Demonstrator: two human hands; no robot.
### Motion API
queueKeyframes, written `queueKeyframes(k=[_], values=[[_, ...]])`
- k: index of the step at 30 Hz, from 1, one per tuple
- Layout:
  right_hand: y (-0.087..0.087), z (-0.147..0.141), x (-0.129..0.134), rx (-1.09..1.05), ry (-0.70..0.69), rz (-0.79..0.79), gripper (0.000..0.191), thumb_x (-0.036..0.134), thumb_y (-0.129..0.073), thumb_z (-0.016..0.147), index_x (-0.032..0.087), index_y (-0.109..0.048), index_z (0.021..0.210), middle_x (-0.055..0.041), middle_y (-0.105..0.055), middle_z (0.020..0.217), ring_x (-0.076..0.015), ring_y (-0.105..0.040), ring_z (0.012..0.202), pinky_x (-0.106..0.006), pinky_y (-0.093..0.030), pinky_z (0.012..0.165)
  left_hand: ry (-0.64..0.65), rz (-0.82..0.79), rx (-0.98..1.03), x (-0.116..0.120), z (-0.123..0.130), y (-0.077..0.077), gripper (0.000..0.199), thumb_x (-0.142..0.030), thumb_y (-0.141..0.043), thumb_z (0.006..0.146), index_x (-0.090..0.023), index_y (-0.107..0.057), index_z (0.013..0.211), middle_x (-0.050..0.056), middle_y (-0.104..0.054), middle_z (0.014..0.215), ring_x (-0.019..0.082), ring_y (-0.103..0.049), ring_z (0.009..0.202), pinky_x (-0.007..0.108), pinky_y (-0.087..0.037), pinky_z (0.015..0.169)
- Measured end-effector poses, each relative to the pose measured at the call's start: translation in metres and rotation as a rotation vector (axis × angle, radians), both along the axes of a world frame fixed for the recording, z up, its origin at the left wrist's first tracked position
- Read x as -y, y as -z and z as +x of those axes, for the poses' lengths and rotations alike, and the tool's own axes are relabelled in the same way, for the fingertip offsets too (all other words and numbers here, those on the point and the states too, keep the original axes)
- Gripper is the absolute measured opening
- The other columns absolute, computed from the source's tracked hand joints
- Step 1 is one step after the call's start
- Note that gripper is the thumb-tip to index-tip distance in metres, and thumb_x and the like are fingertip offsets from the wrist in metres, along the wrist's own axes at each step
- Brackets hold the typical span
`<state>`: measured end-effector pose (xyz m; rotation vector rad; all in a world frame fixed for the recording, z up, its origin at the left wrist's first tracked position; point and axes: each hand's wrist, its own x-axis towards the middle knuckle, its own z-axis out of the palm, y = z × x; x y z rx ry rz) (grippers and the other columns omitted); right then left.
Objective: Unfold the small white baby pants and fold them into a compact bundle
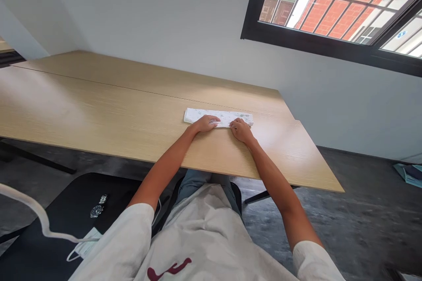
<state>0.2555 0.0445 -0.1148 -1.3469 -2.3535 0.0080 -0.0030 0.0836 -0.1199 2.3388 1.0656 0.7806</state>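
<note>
A long, narrow folded white cloth with a small printed pattern lies flat on the wooden table, in several layers. At the middle of its near edge, my left hand is closed on the cloth, with the thumb and fingers curled over the edge. Closer to its right end, my right hand also grips the near edge, its fingers bent on top. A short stretch of cloth shows between the two hands. The undersides of my fingers are hidden.
The table's front edge runs just before my lap, and a wall with a barred window stands behind. On my left, a black chair holds a wristwatch and a face mask. A pale cable hangs across it.
</note>
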Motion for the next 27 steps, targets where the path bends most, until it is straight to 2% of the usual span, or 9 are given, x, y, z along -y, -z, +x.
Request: queueKeyframes(k=[4,10,13,17,22,27], values=[[-0.002,0.005,-0.001,-0.007,-0.047,-0.001,0.02,0.017,-0.049,0.1,0.019,-0.068,0.102,-0.0124,-0.065,0.109,-0.0281,-0.056,0.107,-0.039,-0.047,0.091,-0.044,0.093,-0.061,-0.002,-0.001,0.002,0.034,-0.032,-0.053,0.091,-0.019,-0.074,0.114,0.007,-0.073,0.127,0.025,-0.064,0.123,0.041,-0.047,0.114],[-0.005,0.011,-0.002,-0.021,-0.106,-0.044,0.016,0.014,-0.055,0.093,0.019,-0.068,0.099,-0.0107,-0.065,0.108,-0.0272,-0.056,0.106,-0.038,-0.047,0.093,-0.065,0.082,-0.095,-0.003,-0.004,0.002,0.038,-0.031,-0.056,0.088,-0.018,-0.072,0.12,0.008,-0.069,0.134,0.026,-0.059,0.13,0.041,-0.043,0.117],[-0.005,0.012,-0.001,-0.042,-0.106,-0.046,0.017,0.014,-0.054,0.092,0.019,-0.068,0.1,-0.0102,-0.065,0.108,-0.027,-0.056,0.107,-0.038,-0.047,0.093,-0.039,0.134,-0.077,-0.002,-0.002,0.0,0.037,-0.029,-0.059,0.085,-0.018,-0.072,0.118,0.008,-0.072,0.127,0.027,-0.062,0.124,0.043,-0.043,0.116],[-0.006,0.011,0.001,-0.06,-0.108,-0.046,0.014,0.014,-0.054,0.093,0.018,-0.068,0.097,-0.0106,-0.065,0.107,-0.0264,-0.057,0.105,-0.037,-0.047,0.091,0.017,0.196,-0.038,0.002,0.005,0.0,0.026,-0.026,-0.064,0.08,-0.02,-0.075,0.104,0.006,-0.075,0.114,0.026,-0.064,0.113,0.043,-0.046,0.11],[-0.005,0.012,0.001,-0.054,-0.107,-0.042,0.018,0.017,-0.058,0.093,0.02,-0.07,0.105,-0.01,-0.066,0.108,-0.0269,-0.057,0.106,-0.038,-0.047,0.092,-0.025,0.189,0.0,0.003,0.011,0.006,0.025,-0.022,-0.056,0.086,-0.02,-0.074,0.102,0.006,-0.075,0.107,0.025,-0.064,0.106,0.041,-0.051,0.101],[-0.003,0.01,-0.001,-0.047,-0.09,-0.05,0.02,0.016,-0.058,0.093,0.02,-0.073,0.105,-0.0098,-0.066,0.11,-0.0268,-0.058,0.109,-0.039,-0.047,0.096,0.028,0.205,-0.048,0.001,0.01,0.007,0.021,-0.023,-0.057,0.086,-0.021,-0.076,0.096,0.007,-0.074,0.104,0.025,-0.063,0.107,0.042,-0.049,0.104]])
